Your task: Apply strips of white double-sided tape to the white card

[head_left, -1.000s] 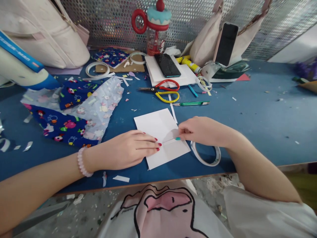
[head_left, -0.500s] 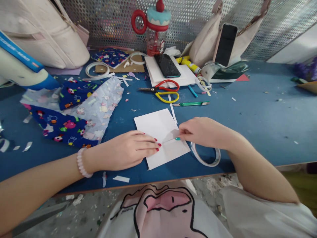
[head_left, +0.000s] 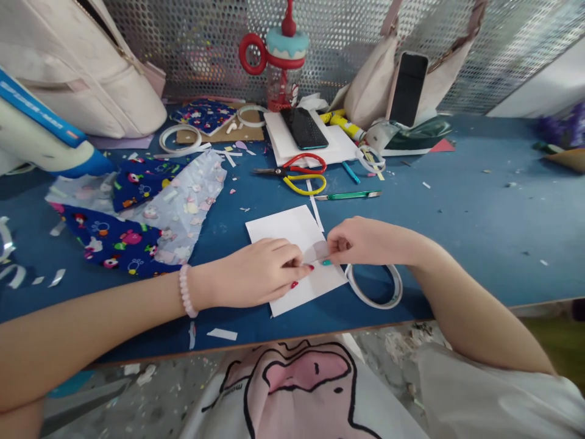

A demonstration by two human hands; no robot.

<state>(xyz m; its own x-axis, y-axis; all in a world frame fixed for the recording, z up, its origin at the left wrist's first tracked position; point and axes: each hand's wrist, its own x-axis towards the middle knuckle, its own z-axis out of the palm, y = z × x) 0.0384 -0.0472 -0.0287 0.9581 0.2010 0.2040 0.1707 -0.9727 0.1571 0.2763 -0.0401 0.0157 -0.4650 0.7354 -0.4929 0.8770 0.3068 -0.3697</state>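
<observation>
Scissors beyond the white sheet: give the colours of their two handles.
The scissors have one red handle, one yellow; head view.

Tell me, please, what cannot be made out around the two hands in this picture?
Head view:
Translucent strip: ends covered by the fingertips of left hand and right hand; its material is unclear.
White paper sheet: near part under the left hand.
White tape ring: far arc behind the right wrist.
White tool with a blue tip: cut off by the left edge.
</observation>
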